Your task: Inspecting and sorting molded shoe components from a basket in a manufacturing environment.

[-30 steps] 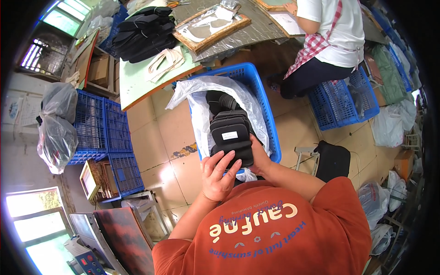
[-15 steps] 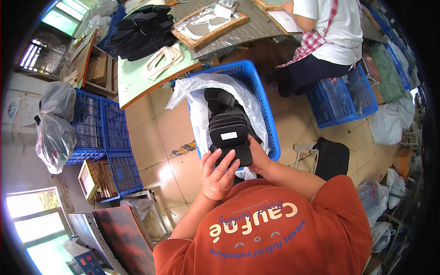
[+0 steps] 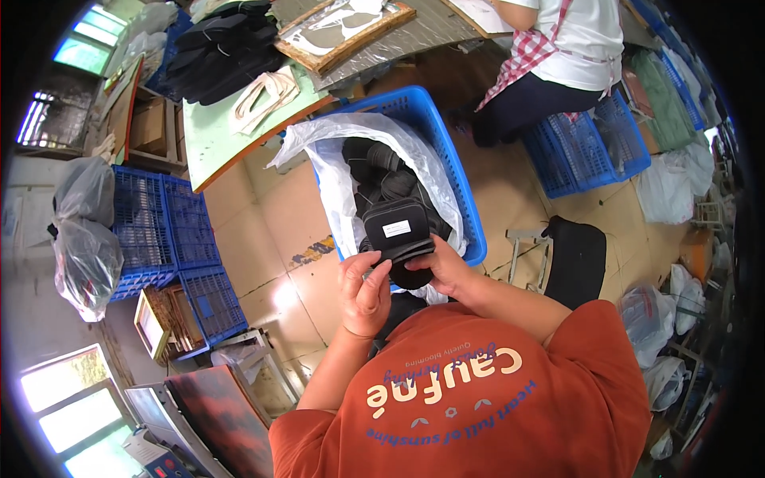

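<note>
Both my hands hold a stack of flat black shoe-sole pieces (image 3: pixel 396 237) in front of my chest; a small white label sits on the top piece. My left hand (image 3: pixel 364 291) grips the stack's lower left edge with the thumb on top. My right hand (image 3: pixel 443 271) supports it from the lower right. Just beyond the stack stands a blue plastic crate (image 3: pixel 450 165) lined with a clear plastic bag (image 3: pixel 341 143) and filled with more black pieces (image 3: pixel 380 172).
A person in a white shirt and checked apron (image 3: pixel 558 56) sits at the back right near another blue crate (image 3: pixel 594 151). A green worktable (image 3: pixel 215 135) carries black pieces and cut-out templates. Stacked blue crates (image 3: pixel 163 231) and grey bags (image 3: pixel 84 239) stand left; a black stool (image 3: pixel 575 259) right.
The stack has come closer to my chest and lower over the crate's near edge. Both hands keep their hold on it.
</note>
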Action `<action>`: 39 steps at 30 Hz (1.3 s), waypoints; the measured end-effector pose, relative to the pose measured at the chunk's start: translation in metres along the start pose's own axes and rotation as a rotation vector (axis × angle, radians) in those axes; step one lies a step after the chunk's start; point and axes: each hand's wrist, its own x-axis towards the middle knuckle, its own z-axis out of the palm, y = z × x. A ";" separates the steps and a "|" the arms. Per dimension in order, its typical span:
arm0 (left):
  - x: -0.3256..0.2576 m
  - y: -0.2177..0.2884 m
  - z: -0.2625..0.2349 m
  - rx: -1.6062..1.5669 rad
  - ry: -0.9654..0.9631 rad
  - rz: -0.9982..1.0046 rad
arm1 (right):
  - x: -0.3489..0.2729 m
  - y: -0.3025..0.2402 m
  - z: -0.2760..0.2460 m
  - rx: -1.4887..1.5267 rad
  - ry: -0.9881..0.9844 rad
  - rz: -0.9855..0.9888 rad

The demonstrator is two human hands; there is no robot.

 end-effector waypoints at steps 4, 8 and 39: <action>0.002 -0.008 -0.001 0.023 -0.046 0.004 | 0.000 0.005 0.001 0.059 0.008 0.024; 0.001 -0.020 0.000 0.008 -0.118 0.046 | 0.002 0.013 -0.001 0.144 0.063 0.061; -0.059 -0.237 0.166 0.015 -0.553 -0.576 | 0.206 0.078 -0.068 -1.968 0.253 -0.243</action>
